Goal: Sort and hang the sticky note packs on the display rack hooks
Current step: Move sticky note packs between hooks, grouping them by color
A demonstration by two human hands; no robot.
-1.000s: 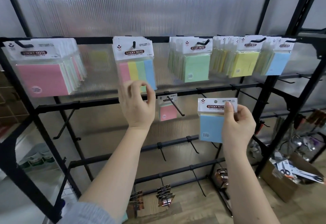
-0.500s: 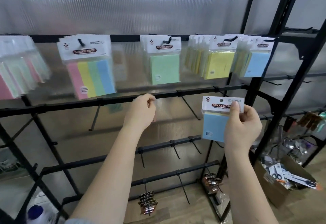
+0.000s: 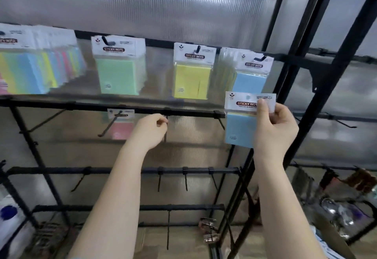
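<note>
**Blue pack in your right hand, left hand at the second rail**

Your right hand (image 3: 274,128) grips a blue sticky note pack (image 3: 240,130) by its white header card — thumb pressed across the front of the card, the other fingers curled behind it. You hold the pack upright in front of the display rack (image 3: 293,87), its header level with the second rail (image 3: 85,105) and just below the blue pack (image 3: 252,79) that hangs on the top rail's right-hand hook.

Your left hand (image 3: 150,131) is at that second rail, fingers curled in, thumb and forefinger pinched on a bare hook (image 3: 165,130) that points down from the bar. The view is blurred there, so how firm the pinch is cannot be told.

Along the top rail, from your left: a thick row of multicolour packs (image 3: 38,64), a stack of green packs (image 3: 118,73), a yellow pack (image 3: 192,75), then the blue one. On the second rail a single pink pack (image 3: 120,125) hangs on a hook just left of your left hand. The two lower rails carry bare hooks — a few small metal clips (image 3: 209,230) hang near the bottom. A ribbed translucent panel (image 3: 142,3) backs the rack, and to the right a cardboard box (image 3: 330,236) sits on the floor.
</note>
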